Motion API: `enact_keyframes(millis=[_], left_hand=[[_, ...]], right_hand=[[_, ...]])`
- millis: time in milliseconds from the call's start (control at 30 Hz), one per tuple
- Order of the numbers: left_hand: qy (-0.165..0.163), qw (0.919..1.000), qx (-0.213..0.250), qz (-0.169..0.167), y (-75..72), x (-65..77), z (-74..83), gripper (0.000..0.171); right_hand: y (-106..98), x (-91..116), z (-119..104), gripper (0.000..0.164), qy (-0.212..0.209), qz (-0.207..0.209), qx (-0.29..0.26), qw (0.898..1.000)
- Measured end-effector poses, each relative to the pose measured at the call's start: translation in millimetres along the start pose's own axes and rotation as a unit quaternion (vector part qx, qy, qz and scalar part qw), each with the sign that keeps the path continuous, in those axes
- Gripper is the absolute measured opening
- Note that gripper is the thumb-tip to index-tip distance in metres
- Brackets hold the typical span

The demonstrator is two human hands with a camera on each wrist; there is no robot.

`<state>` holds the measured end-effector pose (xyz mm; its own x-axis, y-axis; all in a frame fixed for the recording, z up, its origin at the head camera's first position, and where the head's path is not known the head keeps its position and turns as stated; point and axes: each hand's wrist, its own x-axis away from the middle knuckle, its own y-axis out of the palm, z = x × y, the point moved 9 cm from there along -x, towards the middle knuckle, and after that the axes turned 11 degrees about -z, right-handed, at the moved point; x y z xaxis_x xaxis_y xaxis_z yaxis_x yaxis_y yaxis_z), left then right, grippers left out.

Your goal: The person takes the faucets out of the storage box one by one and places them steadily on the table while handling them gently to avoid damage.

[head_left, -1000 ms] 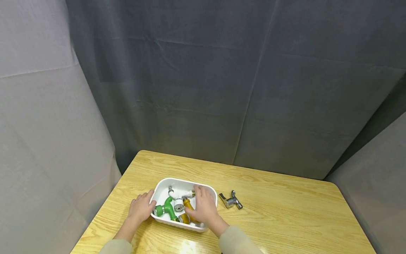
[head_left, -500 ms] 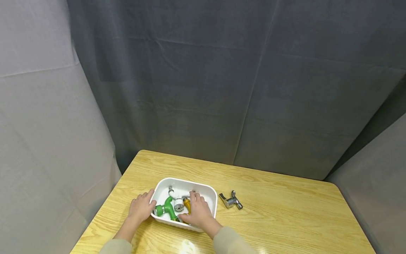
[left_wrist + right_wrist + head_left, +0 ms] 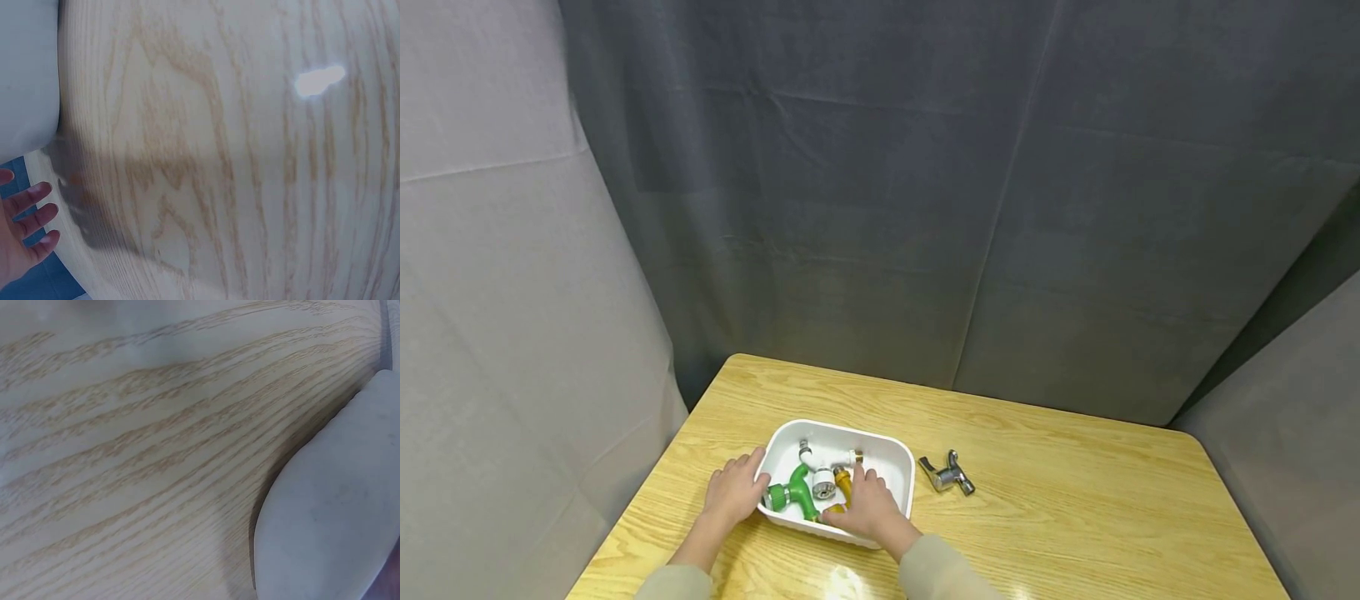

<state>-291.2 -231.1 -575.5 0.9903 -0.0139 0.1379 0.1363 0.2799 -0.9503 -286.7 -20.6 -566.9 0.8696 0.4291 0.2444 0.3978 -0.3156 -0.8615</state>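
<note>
A white plastic basin (image 3: 891, 454) stands on the wooden table, with several taps in it. My left hand (image 3: 732, 492) rests at its left rim, thumb on the edge; the left wrist view shows relaxed, spread fingers (image 3: 39, 219) beside the wall. Inside, my right hand (image 3: 871, 508) grips a yellow tap (image 3: 844, 482) near the front right, covering much of it. A green tap (image 3: 801, 492) lies at the left, and a white tap (image 3: 823, 479) is in the middle. In the right wrist view the basin's outer wall (image 3: 331, 506) hides most of the hand.
A chrome tap (image 3: 947, 475) lies on the table (image 3: 1075, 517) just right of the basin. Dark grey cloth (image 3: 880, 208) hangs behind the table, and lighter cloth (image 3: 512, 333) hangs at the left side.
My right hand has moved left and down inside the basin, and its fingers have closed round the yellow tap. The left hand has stayed at the rim.
</note>
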Motion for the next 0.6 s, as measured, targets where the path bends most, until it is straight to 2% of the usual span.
enact_keyframes(millis=[600], left_hand=[[0.001,1.0000,0.006,0.003,-0.4,0.5,1.2,0.048]], right_hand=[[5.8,-2.8,0.9,0.093,0.003,-0.034,-0.031,0.999]])
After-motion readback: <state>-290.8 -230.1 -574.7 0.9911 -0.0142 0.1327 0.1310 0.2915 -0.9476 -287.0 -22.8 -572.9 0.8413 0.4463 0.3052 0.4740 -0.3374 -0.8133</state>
